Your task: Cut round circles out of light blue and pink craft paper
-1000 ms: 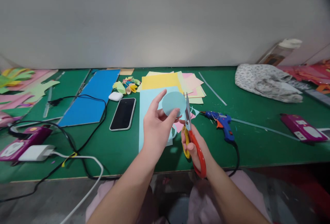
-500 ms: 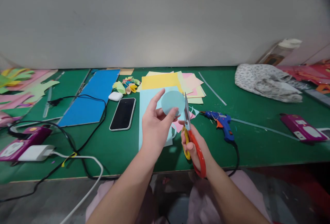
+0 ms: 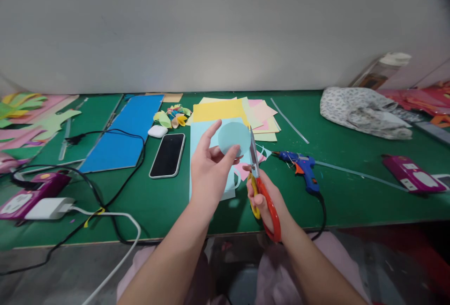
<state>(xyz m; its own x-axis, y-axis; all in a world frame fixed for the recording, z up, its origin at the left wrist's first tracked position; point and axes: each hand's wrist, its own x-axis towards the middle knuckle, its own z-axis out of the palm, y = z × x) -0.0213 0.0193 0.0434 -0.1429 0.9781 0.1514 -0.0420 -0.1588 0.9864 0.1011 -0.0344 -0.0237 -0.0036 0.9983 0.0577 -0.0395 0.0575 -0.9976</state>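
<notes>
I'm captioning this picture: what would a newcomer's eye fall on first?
First, the pale blue paper disc in the left hand near the centre, beside the red-and-yellow scissors in the right hand. Then the blue board left of the phone, and the blue glue gun on the green table to the right.

Both the left forearm (image 3: 165,260) and the right forearm (image 3: 309,253) are bare as far as they show, smooth and slender, narrowing toward the wrists. The left hand (image 3: 209,174) and right hand (image 3: 276,199) are also bare, with slim fingers. Past the tabletop's near edge (image 3: 176,239), pale dusty-pink clothing (image 3: 342,260) covers the legs at left and right, plain, matte and softly creased; its cut is unclear.
</notes>
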